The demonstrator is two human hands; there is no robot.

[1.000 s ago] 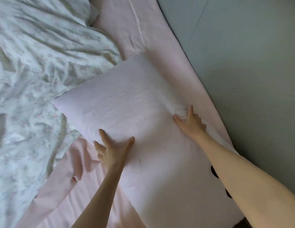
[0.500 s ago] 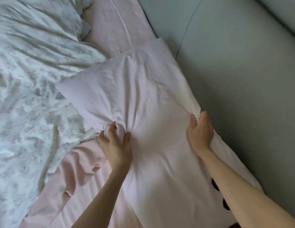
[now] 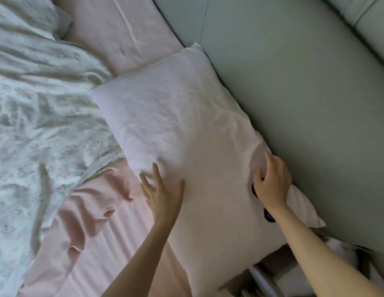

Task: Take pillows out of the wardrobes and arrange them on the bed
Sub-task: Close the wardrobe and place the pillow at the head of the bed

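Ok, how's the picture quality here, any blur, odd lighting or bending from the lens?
Head view: light is soft and dim, with no glare. The pillow looks brightest at its upper left and shaded near the right hand. The headboard edge curves from wide-angle distortion. The left hand is fairly sharp, while the bottom right corner is smeared by motion blur.

Soft, dim daylight falls from the left, brightest on the floral duvet (image 3: 36, 108); the headboard (image 3: 294, 103) sits in dull shadow. Wide-angle bending curves the edges; the near right corner blurs.
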